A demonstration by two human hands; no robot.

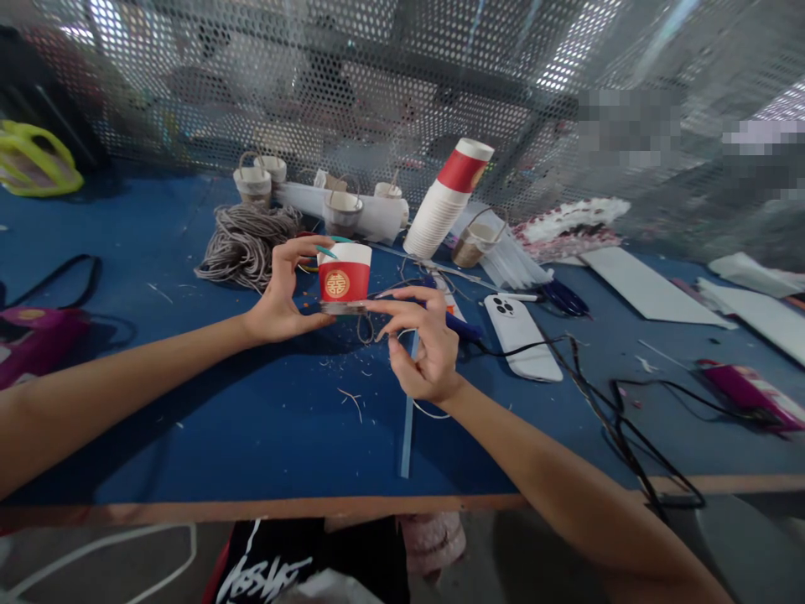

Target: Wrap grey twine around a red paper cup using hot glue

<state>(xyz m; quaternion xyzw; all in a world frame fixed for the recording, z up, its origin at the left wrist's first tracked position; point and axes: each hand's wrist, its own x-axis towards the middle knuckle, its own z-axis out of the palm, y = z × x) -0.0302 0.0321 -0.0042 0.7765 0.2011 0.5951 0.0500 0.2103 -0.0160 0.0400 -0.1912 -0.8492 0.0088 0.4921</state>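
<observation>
Cup [345,273], white with a red band and gold emblem, near centre of the frame, upright, raised in front of the blue table [189,445]. Teal strand over its rim; greyish wrap round its base.

Far left: yellow-green openwork item [18,134] at upper left; purple item [44,335] below it, at the frame edge, black strap beside it. Then a heap of grey cord [245,252], just behind the left hand [283,298]. That hand grasps the cup: fingers at the rim, thumb at the base. Small handled cups [343,214] stand at upper centre, behind.

Right hand [428,344], right of centre: fingers bent, index fingertip at the cup's lower right edge. Cannot tell whether thumb and fingers pinch the thin cord there. Blue strip [408,428] runs below this hand. Cup stack [440,210] tilts right at upper centre, topmost cup red-banded.

Farther right: white phone [521,335], camera side up, black cable [579,369] across it; white board [654,285] beyond. Purple device [748,390] near the right edge.
</observation>
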